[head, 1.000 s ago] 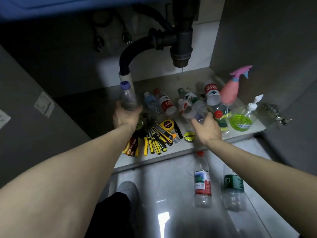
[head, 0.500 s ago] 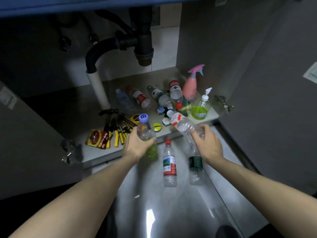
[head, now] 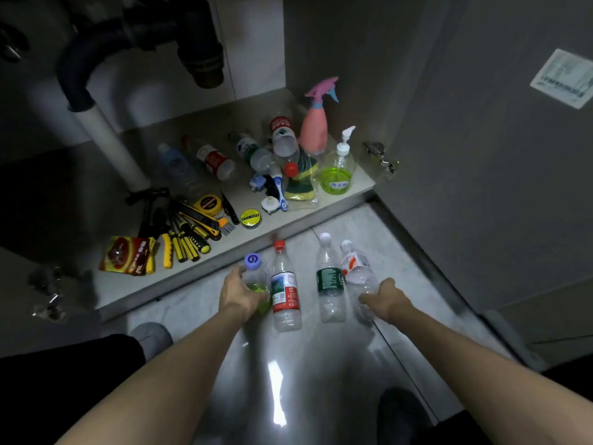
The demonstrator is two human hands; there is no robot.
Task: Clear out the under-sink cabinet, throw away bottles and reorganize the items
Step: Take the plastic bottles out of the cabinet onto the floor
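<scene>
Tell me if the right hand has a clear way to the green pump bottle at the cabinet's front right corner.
Probably yes, once freed: the right hand grips a clear bottle on the floor. The pump bottle stands at the shelf's open edge, with nothing before it.

Left hand (head: pixel 239 292) covers the lower body of the purple-capped bottle (head: pixel 255 274), and the right hand (head: pixel 386 298) hides the base of the orange-labelled bottle (head: pixel 357 271). Drain trap (head: pixel 200 59) and black hose (head: pixel 83 59) are cut off by the top edge; the cabinet's left interior is too dark to read. Sticker (head: pixel 563 78) on the open door is clipped at the right edge (print blurred, illegible), and the bottle labels are too small to read.
</scene>
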